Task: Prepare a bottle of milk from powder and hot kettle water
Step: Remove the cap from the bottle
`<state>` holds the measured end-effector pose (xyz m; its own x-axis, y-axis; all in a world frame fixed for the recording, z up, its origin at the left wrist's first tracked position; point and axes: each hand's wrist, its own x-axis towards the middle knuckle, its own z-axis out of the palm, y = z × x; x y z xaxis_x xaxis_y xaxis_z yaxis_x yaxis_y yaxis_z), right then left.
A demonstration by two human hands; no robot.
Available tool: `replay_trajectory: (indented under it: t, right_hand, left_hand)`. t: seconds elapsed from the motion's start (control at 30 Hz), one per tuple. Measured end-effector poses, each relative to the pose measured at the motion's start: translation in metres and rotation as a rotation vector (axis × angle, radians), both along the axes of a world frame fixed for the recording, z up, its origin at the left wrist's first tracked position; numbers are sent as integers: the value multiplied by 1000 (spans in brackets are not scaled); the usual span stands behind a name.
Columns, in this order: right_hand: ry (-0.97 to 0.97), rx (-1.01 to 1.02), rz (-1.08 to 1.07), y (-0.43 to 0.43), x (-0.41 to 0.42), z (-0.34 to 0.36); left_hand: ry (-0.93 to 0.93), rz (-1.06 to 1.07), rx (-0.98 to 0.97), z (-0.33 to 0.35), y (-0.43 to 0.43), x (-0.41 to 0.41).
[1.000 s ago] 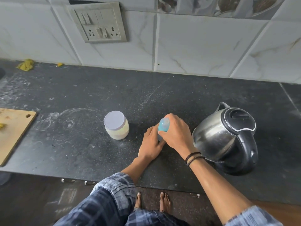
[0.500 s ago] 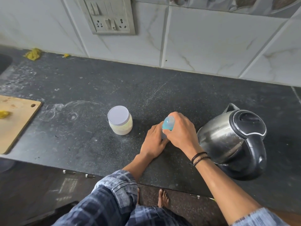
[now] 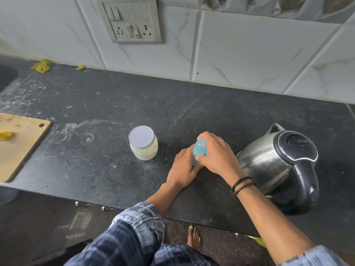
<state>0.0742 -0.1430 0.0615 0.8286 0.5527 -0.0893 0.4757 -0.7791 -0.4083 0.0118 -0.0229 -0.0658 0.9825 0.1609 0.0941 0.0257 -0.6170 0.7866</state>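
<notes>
The task looks to be at its very start. The bottle (image 3: 198, 150) stands on the worktop (image 3: 96, 169) near the middle, between the jar (image 3: 143, 143) on its left and the kettle (image 3: 276, 164) on its right. The left hand (image 3: 182, 167) is wrapped round the bottle's lower body, steadying it, and the right hand (image 3: 217, 152) is closed over its blue top, so I judge the cap is being unscrewed. No powder or water seems to have gone in yet, though the hands hide most of the bottle and its contents cannot be told.

The jar holds a pale, whitish powder that fills much of it, and its white lid is on. The kettle's black lid is shut; how much water it holds cannot be seen.

Left to do: open the bottle, open the jar, add powder, pour water from the kettle, close and mix.
</notes>
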Motion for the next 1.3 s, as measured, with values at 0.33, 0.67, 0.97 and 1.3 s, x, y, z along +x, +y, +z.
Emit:
replay_trajectory:
  t: [0.33, 0.67, 0.97, 1.3]
  right_hand:
    - [-97, 18, -20, 8, -10, -5]
    - [-126, -31, -12, 9, -6, -3]
    - [-66, -52, 72, 6, -2, 3]
    - [-76, -23, 22, 7, -2, 3]
  left_hand:
    - [25, -12, 24, -5, 1, 1]
    - [32, -2, 11, -1, 0, 0]
    - [32, -13, 25, -2, 0, 1]
    - [23, -7, 9, 0, -1, 0]
